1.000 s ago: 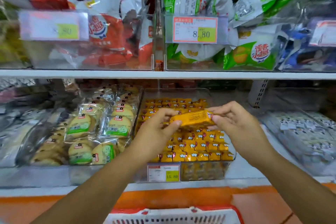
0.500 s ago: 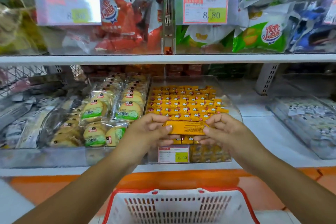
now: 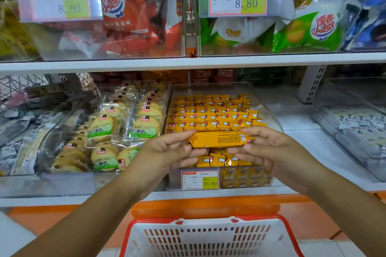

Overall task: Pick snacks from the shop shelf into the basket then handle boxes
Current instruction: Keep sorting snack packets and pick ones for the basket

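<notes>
I hold one long yellow snack pack (image 3: pixel 219 139) level in front of the shelf, its printed back facing me. My left hand (image 3: pixel 167 152) pinches its left end and my right hand (image 3: pixel 265 148) pinches its right end. Behind it a clear bin (image 3: pixel 265 106) holds several rows of the same yellow packs (image 3: pixel 211 117). A white basket with a red rim (image 3: pixel 211 238) sits below my arms at the bottom of the view, and what I see of its inside is bare.
A clear bin of round biscuits in green-labelled wrappers (image 3: pixel 108 131) stands left of the yellow packs. Another clear bin (image 3: pixel 355 127) is at the right. The upper shelf (image 3: pixel 188 62) carries bins of red and green bags with price tags. An orange ledge (image 3: pixel 208 206) runs under the shelf.
Both hands have drawn the yellow pack down and toward me, away from the bin. The view has tilted down, so the basket now shows more fully.
</notes>
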### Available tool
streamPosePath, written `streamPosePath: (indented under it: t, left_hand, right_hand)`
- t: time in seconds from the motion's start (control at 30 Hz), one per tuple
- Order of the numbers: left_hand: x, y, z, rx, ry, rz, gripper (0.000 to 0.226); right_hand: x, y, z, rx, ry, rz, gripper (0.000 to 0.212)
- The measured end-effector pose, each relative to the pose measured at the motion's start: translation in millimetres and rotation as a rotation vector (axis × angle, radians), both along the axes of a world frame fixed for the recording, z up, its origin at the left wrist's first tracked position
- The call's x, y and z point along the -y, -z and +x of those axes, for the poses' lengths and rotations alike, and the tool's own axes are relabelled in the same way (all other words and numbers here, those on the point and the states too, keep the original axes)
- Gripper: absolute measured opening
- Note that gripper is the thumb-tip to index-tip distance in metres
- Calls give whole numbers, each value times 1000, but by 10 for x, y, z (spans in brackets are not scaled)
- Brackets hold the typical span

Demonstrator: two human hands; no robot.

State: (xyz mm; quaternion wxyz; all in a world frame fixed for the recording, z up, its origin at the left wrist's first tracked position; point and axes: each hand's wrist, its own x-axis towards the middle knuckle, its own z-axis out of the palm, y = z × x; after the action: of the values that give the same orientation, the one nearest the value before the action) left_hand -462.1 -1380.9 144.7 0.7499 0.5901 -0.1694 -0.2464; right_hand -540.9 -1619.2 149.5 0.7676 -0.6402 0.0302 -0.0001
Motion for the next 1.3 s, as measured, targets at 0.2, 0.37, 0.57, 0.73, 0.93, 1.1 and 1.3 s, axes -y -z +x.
streamPosePath:
  t: [0.2, 0.37, 0.57, 0.73, 0.93, 1.1, 1.3]
  left_hand:
    - [38, 47, -36, 126, -164, 88, 16]
    - [76, -3, -127, 142, -201, 48, 10]
    - [76, -71, -183, 177, -196, -2, 14]
    - [41, 7, -113, 158, -210, 14, 12]
    - [40, -2, -84, 97, -159, -7, 38]
    - [29, 11, -80, 100, -179, 1, 18]
    - [10, -9, -77, 85, -149, -10, 22]
  right_hand:
    - [-64, 27, -33, 43, 178, -120, 40]
    - [-130, 4, -55, 78, 209, -26, 18]
    - [-176, -36, -94, 149, 244, -89, 12]
    - [-163, -13, -113, 120, 190, -151, 23]
    - [-155, -10, -119, 102, 150, -141, 33]
    - [-129, -3, -86, 89, 143, -102, 17]
    - [-101, -25, -81, 76, 118, -9, 30]
